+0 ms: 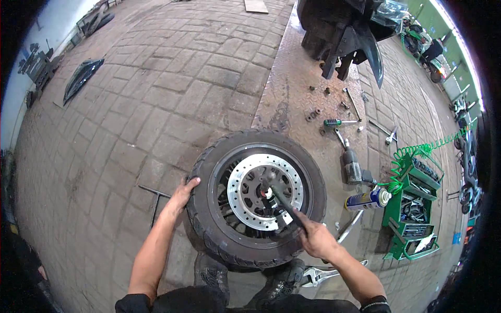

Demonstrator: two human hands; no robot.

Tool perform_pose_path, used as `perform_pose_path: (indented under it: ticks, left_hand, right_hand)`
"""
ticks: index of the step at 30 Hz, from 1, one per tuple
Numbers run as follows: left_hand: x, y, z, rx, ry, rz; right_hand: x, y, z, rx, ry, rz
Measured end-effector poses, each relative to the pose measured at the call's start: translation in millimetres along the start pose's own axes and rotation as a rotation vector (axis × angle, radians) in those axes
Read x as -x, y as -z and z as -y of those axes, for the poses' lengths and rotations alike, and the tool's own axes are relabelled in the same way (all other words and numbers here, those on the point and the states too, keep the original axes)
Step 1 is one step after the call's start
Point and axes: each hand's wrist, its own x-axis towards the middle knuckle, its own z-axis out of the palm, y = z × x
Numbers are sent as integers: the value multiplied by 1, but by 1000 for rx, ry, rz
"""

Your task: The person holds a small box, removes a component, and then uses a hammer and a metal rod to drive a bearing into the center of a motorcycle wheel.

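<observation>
A scooter wheel [199,208] with a black tyre lies flat in front of me, a drilled silver brake disc [240,211] facing up. My left hand [183,192] grips the tyre's left side, thumb on top and fingers partly hidden. My right hand [318,240] is closed round the dark handle of a hammer [284,201], held slanting over the wheel's right side. The hammer's head is over the hub, and I cannot tell whether it touches. Something small, red and white, shows at the hub beside the head.
My shoes [211,274] stand against the wheel's near side. An adjustable wrench [315,276], a spray can [365,200], an impact wrench [352,166] and a green toolbox [402,221] lie to the right. Sockets and a green-handled screwdriver [334,122] rest on the metal plate [284,88]. Left is a T-handle wrench [156,194].
</observation>
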Motion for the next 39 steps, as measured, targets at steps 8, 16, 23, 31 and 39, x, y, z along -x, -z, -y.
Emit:
perform_pose_path:
  ticks: [8, 16, 23, 31, 39]
  left_hand:
    - [12, -12, -17, 3, 61, -34]
    - [10, 1, -2, -38, 35, -71]
    - [-2, -6, -3, 0, 33, 29]
    - [-4, 6, 5, -24, 57, -4]
    - [7, 0, -6, -17, 61, -10]
  right_hand:
    - [18, -18, -2, -171, 67, -360]
    - [12, 20, 12, -121, 53, -196]
    - [33, -34, -19, 4, -52, -69]
    - [33, -9, 15, -132, 217, -467]
    - [7, 11, 14, -48, -114, 73]
